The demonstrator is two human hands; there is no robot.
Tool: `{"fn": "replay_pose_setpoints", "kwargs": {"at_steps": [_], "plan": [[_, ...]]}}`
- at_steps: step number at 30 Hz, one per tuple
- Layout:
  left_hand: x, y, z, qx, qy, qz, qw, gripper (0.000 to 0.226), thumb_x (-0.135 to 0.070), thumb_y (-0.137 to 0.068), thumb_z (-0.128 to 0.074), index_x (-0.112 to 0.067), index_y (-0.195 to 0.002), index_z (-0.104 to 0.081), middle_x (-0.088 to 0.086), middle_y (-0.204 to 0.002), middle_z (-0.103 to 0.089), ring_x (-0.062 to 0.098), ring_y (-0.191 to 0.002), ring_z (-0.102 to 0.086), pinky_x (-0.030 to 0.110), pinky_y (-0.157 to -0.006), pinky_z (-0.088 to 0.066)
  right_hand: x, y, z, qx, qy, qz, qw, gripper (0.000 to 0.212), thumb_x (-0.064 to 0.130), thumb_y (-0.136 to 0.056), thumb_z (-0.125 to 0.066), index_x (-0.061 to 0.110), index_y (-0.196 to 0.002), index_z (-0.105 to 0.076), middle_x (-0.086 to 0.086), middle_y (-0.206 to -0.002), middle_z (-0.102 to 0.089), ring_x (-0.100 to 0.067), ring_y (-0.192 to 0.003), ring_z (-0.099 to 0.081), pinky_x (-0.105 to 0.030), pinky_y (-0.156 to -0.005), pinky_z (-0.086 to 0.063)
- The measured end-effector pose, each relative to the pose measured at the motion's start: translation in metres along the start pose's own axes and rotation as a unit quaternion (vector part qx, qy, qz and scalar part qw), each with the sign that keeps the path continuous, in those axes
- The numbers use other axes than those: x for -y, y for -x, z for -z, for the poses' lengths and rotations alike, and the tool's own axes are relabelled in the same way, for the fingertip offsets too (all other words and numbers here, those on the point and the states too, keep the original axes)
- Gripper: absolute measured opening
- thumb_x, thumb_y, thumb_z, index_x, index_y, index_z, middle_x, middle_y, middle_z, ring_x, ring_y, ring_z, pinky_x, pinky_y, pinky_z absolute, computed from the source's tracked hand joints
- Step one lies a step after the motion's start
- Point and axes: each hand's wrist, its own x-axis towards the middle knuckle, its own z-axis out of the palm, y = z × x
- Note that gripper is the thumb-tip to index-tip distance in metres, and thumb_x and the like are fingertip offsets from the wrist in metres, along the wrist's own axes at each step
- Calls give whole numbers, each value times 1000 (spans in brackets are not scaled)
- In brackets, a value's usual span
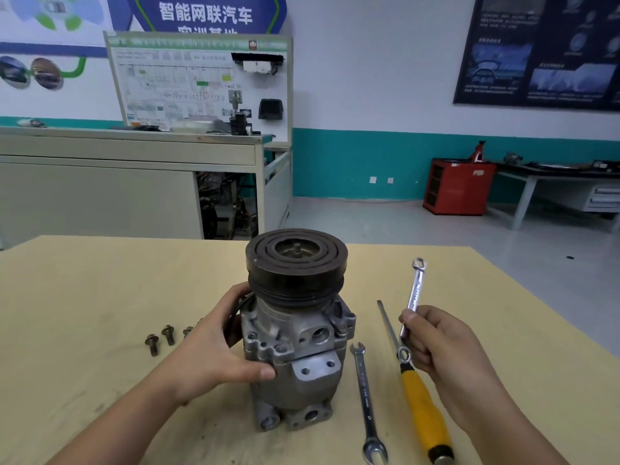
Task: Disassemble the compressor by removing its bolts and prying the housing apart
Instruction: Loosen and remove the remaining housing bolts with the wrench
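Observation:
A grey metal compressor (295, 344) stands upright on the wooden table (84, 280), its dark pulley on top. My left hand (214, 347) grips the housing on its left side, thumb across the front. My right hand (436, 344) holds a small silver combination wrench (416, 290) by its shaft, lifted to the right of the compressor, ring end pointing up and away. Three loose bolts (167, 335) lie on the table left of my left hand; a possible fourth is mostly hidden behind the hand.
A longer open-ended wrench (365, 401) lies right of the compressor. Beside it lies a screwdriver with a yellow handle (422, 414), its blade passing under my right hand. Workbenches and a red cabinet stand far behind the table.

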Motion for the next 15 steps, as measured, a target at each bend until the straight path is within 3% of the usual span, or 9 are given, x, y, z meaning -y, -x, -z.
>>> {"fn": "replay_pose_setpoints", "kwargs": {"at_steps": [3, 6, 8, 10, 12, 13, 15], "plan": [[1, 3, 5, 30, 6, -1, 1000, 104, -21, -44, -92, -30, -135, -40, -12, -135, -56, 9, -124, -54, 16, -94, -45, 4, 1, 4, 23, -29, 10, 999, 23, 11, -94, -50, 6, -73, -57, 0, -51, -44, -9, -45, -39, -25, -46, -33], [4, 4, 9, 58, 30, 10, 998, 113, -34, -43, -95, -27, -140, -37, -9, -141, -51, 12, -131, -48, 24, -103, -43, 5, 4, 9, 73, -43, 11, 996, 20, 10, -93, -48, 9, -79, -63, -2, -62, -54, -9, -52, -50, -19, -45, -41], [6, 5, 10, 68, 56, 16, 996, 112, -36, -45, -95, -27, -141, -38, -7, -144, -48, 15, -133, -45, 29, -105, -43, 7, 5, 12, 103, -47, 34, 993, 20, 7, -92, -49, 15, -94, -67, -6, -69, -61, -10, -55, -55, -18, -46, -44], [9, 6, 11, 55, 87, 22, 994, 112, -35, -44, -96, -28, -140, -39, -5, -145, -48, 16, -134, -45, 33, -104, -44, 9, 6, 13, 119, -48, 49, 990, 40, 4, -89, -51, 33, -115, -60, -8, -70, -65, -12, -53, -56, -20, -46, -46], [12, 6, 10, 47, 108, 22, 993, 119, -35, -42, -96, -28, -143, -35, -2, -147, -46, 19, -135, -43, 45, -108, -39, 12, 7, 12, 116, -59, 55, 990, 56, -2, -88, -49, 44, -119, -54, -8, -70, -67, -16, -49, -58, -21, -42, -46], [13, 7, 8, 49, 110, 19, 993, 122, -39, -41, -96, -29, -145, -32, -3, -148, -44, 19, -136, -43, 47, -109, -37, 13, 8, 12, 107, -61, 62, 990, 56, -5, -90, -45, 41, -118, -57, -8, -69, -66, -18, -49, -60, -21, -42, -47], [13, 8, 1, 54, 93, 11, 994, 125, -51, -39, -93, -37, -145, -27, -11, -146, -44, 15, -135, -43, 38, -108, -41, 17, 10, 13, 103, -70, 87, 988, 48, -7, -91, -38, 27, -107, -66, -9, -69, -67, -24, -59, -67, -23, -47, -51]]}}
